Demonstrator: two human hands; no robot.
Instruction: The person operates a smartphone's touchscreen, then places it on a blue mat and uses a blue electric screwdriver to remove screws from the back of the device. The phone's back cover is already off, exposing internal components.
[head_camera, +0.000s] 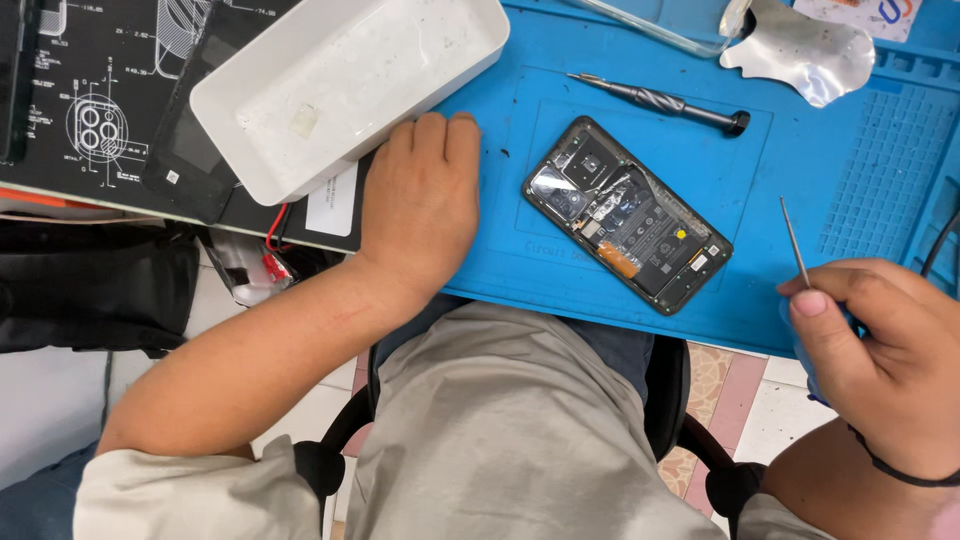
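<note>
Far left: black mat with white line drawings (90, 110), a dark phone-sized panel (185, 150) lying on it, partly under the white plastic tray (340, 75). Tray looks empty apart from a small scrap.

Left hand (420, 200) lies flat, palm down, fingers together, at the left edge of the blue work mat (800, 170), fingertips touching the tray's near edge. It holds nothing.

Mid-mat: phone (627, 213) lying diagonally, back cover already off, so camera block, shields and battery are exposed. An orange strip shows near the lower end. Internals look still in place, as far as I can tell; teardown seems early to mid stage. No hand is on the phone.

Above it: a black screwdriver (665, 103) lying loose. Top right: a silvery sheet (800, 50).

Right hand (880, 350) is closed round a blue-handled tool (797, 250), thin metal tip pointing up, well right of the phone.
</note>
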